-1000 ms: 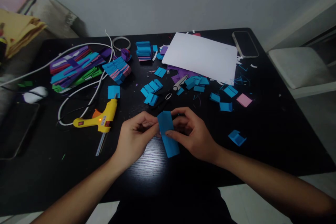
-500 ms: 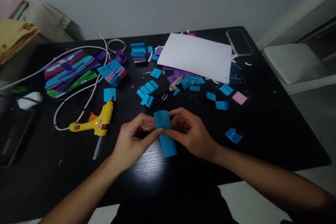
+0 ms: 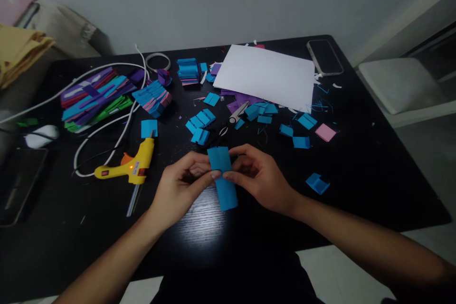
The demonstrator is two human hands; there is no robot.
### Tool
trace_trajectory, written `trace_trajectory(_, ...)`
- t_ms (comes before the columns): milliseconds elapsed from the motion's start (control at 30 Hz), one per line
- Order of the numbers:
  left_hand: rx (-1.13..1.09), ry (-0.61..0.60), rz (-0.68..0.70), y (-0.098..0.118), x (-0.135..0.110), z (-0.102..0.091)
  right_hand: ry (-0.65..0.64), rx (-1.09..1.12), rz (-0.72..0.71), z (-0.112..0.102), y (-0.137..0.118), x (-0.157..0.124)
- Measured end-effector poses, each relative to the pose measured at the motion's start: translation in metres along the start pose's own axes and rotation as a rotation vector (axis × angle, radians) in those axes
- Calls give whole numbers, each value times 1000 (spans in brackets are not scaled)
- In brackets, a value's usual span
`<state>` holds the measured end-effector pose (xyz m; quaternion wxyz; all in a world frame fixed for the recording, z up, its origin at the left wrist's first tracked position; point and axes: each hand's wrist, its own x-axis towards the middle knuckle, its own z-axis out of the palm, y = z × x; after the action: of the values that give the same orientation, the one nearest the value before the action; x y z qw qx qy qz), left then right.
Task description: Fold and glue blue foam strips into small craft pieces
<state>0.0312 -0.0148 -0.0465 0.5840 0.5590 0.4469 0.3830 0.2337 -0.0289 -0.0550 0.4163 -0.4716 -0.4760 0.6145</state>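
Hands (image 3: 178, 185) (image 3: 268, 181) pinch strip (image 3: 226, 194); blk tbl (image 3: 359, 171), gry wall (image 3: 178, 14)

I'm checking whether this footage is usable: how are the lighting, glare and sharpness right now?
In the head view, light is dim overall; in the head view, a bright glare whitens the black table near the lower end of the blue paper strip; in the head view, the yellow glue gun is recognisable, but the print on its label is unreadable.
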Motion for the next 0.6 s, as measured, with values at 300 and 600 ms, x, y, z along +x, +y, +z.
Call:
trace_trajectory(300, -6, -1, -47, 3, 2, -1, 0, -24, -20, -1, 2, 0)
trace_trajectory(600, -89, -37, -64, -1, 2, -1, -36, -61, -69, -4, 0, -2)
